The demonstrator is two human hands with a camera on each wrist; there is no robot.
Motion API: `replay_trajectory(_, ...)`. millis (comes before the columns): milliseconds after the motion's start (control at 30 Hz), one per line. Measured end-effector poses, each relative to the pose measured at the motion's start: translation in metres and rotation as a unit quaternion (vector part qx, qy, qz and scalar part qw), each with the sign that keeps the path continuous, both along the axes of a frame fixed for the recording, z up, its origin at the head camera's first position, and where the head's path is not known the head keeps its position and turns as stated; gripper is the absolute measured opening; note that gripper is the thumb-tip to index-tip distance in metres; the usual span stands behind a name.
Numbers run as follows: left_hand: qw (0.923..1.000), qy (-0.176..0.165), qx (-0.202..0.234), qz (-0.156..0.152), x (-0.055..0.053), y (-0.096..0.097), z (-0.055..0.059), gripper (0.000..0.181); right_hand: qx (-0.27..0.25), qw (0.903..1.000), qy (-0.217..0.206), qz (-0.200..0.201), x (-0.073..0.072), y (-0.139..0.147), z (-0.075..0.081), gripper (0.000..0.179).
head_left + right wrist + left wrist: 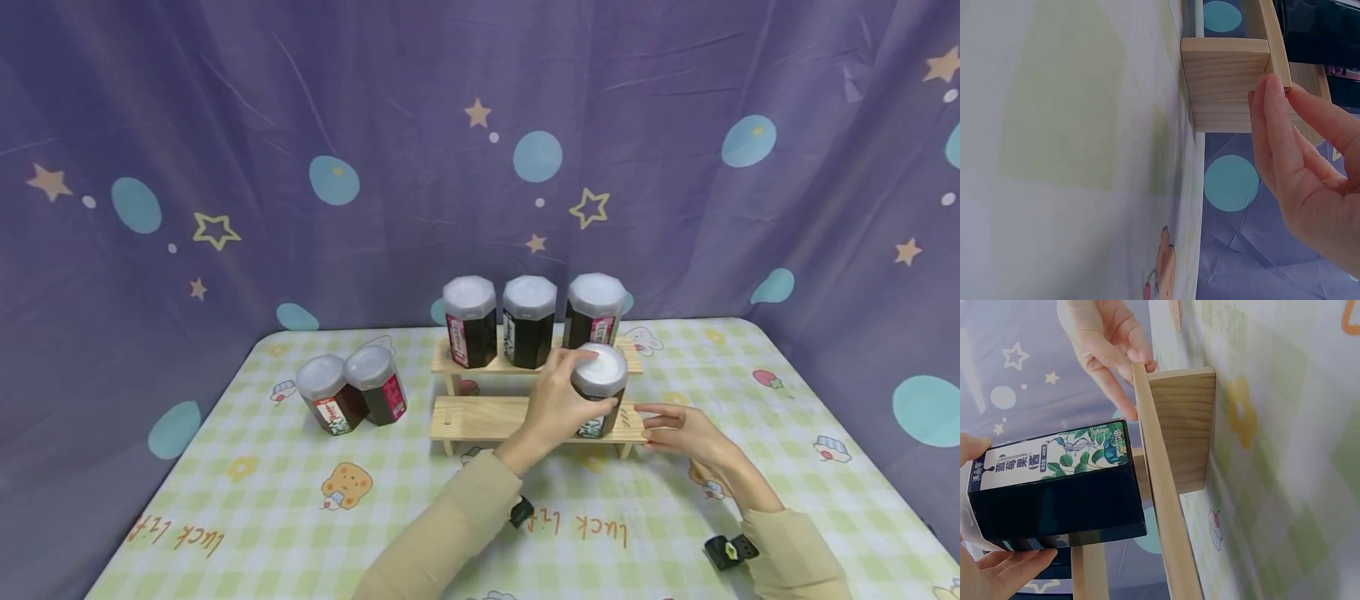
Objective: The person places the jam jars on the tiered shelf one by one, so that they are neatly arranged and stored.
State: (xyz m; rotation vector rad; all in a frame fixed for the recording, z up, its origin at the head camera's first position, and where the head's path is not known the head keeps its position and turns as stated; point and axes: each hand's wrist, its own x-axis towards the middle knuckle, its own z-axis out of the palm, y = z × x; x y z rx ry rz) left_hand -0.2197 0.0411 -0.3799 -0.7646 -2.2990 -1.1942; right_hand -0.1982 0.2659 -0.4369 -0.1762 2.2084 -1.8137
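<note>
Left hand (pixel 555 400) grips the dark white-lidded jar (pixel 598 390); lower it flat onto the pale wooden two-step rack (pixel 480 417) while the right hand's (pixel 678 429) straight fingers steady its end.

In the head view the left hand (pixel 558 400) covers much of the jar (pixel 598 392) it grips, and that jar's label is too small to read. In the left wrist view the jar's (pixel 1054 487) lid is cut off at 9 o'clock. In the right wrist view the right hand (pixel 1307 181) runs off at 3 o'clock, hiding the wooden rack's (pixel 1225 84) end corner.
</note>
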Motion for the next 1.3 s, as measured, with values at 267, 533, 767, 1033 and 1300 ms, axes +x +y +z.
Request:
replay_trajectory(267, 0.9998, -0.003, -0.013, 0.014, 0.001, 0.006, -0.003, 0.058, 0.004, 1.0, -0.004, -0.001, 0.0, 0.001, 0.0, 0.052)
replay_trajectory(533, 0.9993, 0.003, -0.033, 0.02, 0.002, 0.007, -0.006, 0.059, 0.008, 1.0, 0.0, -0.001, 0.0, 0.002, 0.0, 0.053)
replay_trajectory(767, 0.998, -0.011, -0.057, -0.026, 0.004, -0.005, -0.005, 0.053, 0.006, 0.9999, 0.006, -0.006, 0.0, 0.002, -0.002, 0.053)
replay_trajectory(1033, 0.9986, -0.005, 0.018, -0.049, 0.011, -0.027, -0.005, 0.04, 0.008, 1.0, 0.001, -0.003, 0.0, 0.002, -0.002, 0.052)
replay_trajectory(1300, 0.998, 0.017, 0.044, -0.041, 0.02, -0.044, -0.004, 0.033, 0.013, 0.9999, 0.004, 0.002, -0.001, 0.002, -0.001, 0.052)
